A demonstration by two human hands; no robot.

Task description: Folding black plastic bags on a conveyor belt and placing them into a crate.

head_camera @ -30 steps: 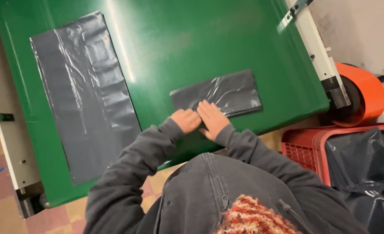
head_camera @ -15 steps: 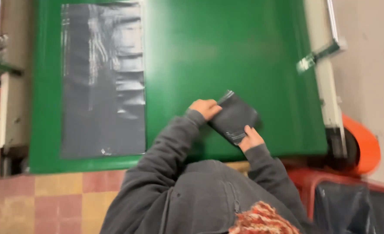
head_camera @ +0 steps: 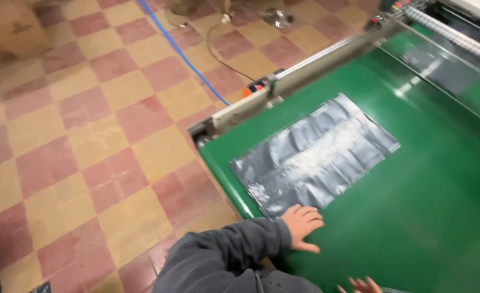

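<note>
Left hand flat, fingers spread, grip empty, touching near corner of grey plastic bag lying flat on green table. Right hand barely visible; grip unclear.

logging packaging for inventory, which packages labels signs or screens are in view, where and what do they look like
Grey plastic bag: flat, rectangular, shiny and wrinkled, lying on the green belt, its near corner at the left hand.
Cardboard box: brown, blurred, on the checkered floor at top left.
Control panel: small, with red lights, at the machine's far end; too blurred to tell more.
</note>
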